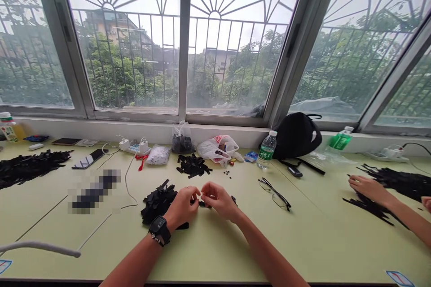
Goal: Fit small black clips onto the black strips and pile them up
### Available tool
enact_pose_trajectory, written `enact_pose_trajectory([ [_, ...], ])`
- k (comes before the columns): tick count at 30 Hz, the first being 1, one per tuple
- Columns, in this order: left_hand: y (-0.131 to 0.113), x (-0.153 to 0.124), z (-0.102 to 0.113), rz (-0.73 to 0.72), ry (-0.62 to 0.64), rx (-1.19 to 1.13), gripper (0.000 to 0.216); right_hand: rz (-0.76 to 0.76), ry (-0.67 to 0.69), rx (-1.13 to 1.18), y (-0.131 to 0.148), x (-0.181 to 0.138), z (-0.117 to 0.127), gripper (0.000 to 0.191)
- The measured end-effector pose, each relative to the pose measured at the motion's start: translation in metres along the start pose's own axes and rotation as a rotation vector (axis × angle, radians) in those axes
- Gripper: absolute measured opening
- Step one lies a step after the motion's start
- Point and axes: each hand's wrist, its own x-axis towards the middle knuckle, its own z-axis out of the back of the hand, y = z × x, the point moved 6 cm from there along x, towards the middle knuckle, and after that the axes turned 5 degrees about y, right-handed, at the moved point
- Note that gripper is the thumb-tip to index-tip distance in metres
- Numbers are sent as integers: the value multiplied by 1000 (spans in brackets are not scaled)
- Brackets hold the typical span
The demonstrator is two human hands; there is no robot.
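Note:
My left hand (pixel 183 207), with a black watch and a beaded bracelet on its wrist, is closed in a pinch. Close beside it, my right hand (pixel 219 199) pinches too, the fingertips nearly touching. A short black strip (pixel 204 205) shows between the hands, low at the fingers; most of it is hidden. Against my left hand lies a heap of black strips (pixel 158 202), partly covered by the hand and wrist. Some dark bits show just behind my right hand. Farther back sits a smaller pile of black strips (pixel 193 165).
Glasses (pixel 275 194) lie right of my hands. Behind stand a water bottle (pixel 267 150), a plastic bag (pixel 218 149) and a black cap-like bag (pixel 298 135). A white cable (pixel 127 175) crosses the left side. At right, another person's hand (pixel 368 189) rests on black strips.

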Motion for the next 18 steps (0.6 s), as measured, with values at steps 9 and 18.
enact_pose_trajectory([
  [9, 6, -1, 0, 24, -13, -2, 18, -21, -37, -97, -18, 2, 2, 18],
  [18, 11, -1, -4, 35, -13, -2, 20, -51, -19, -116, -22, 3, 2, 18],
])
